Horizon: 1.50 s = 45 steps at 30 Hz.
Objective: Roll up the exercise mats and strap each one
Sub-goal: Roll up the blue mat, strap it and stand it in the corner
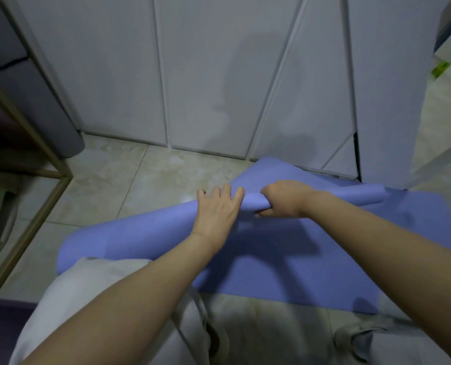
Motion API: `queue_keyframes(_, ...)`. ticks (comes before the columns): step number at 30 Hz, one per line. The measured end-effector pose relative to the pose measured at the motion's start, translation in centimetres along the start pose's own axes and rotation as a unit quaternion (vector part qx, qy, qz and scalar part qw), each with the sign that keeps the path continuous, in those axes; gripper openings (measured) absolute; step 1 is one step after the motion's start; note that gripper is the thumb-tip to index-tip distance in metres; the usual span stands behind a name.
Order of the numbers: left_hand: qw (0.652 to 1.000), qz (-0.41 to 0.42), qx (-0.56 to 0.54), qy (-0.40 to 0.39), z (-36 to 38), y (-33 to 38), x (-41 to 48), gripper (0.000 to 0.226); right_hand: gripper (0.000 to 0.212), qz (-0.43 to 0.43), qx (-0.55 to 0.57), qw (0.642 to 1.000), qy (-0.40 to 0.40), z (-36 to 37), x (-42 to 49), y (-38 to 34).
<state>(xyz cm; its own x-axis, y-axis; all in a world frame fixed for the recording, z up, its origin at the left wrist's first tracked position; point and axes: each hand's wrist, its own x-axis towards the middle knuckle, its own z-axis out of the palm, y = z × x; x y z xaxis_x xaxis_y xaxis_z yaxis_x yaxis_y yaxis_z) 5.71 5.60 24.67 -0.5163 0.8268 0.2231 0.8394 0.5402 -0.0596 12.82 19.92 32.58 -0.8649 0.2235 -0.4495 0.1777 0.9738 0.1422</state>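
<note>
Nearest the lens: pale grey trousers (pixel 95 306) over bent legs at the bottom edge, with two bare forearms reaching forward above them.

Left hand (pixel 216 209) lies palm down on the rolled part of the mat (pixel 284 272). Its fingers are straight and spread, with the tips over the far side of the roll. Right hand (pixel 284 198) is just beside it, almost touching. Its fingers are curled round the roll and grip it, with some fingertips showing underneath on the near side.

The mat is periwinkle blue and lies on the tiled floor (pixel 129 180), only partly rolled. The roll runs on a slant from near left to far right. It is tight in the middle where the hands hold it and looser, flaring open, toward both ends. The unrolled part lies flat on the near right side, its near edge close to the knees. The far right end of the roll sits close to the foot of the cupboard doors.

White cupboard doors (pixel 219 75) fill the background, their bases meeting the beige tiles; a shadow falls across them.

Left side: a brass-coloured frame (pixel 35 219) leans along the floor — possibly a mirror's edge, but the view there is blurred and dark. Behind it is a grey padded shape (pixel 48 106).

Top right: a small green item (pixel 440 68) — too small to identify.
</note>
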Motion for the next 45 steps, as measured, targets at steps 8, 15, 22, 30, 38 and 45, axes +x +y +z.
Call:
queue_keyframes(8,0.951,0.036,-0.231,-0.2,-1.0,0.2,0.8,0.024,0.046,-0.032,-0.053,0.998,-0.024,0.2,-1.3,0.9)
queue_keyframes(15,0.881,0.045,-0.347,-0.32,-1.0,0.2,1.6,0.036,0.048,-0.064,-0.099,0.992,0.039,1.4,-2.7,0.1)
queue_keyframes(22,0.965,0.035,-0.217,-0.145,-1.8,0.1,0.2,0.038,0.04,-0.015,-0.112,0.992,0.049,1.4,-2.1,-0.8)
queue_keyframes(30,0.964,-0.033,-0.206,-0.163,-1.8,-0.7,-0.6,0.055,0.042,-0.025,-0.12,0.992,0.043,-1.0,-0.7,-0.6)
queue_keyframes(38,0.892,0.042,-0.325,-0.313,-1.7,-0.4,0.4,0.044,0.051,-0.036,-0.076,0.996,-0.033,-0.3,-2.0,0.3)
queue_keyframes(45,0.819,0.055,-0.376,-0.431,-1.2,-0.7,0.7,0.047,0.056,-0.058,-0.096,0.993,0.031,1.6,-4.0,-1.1)
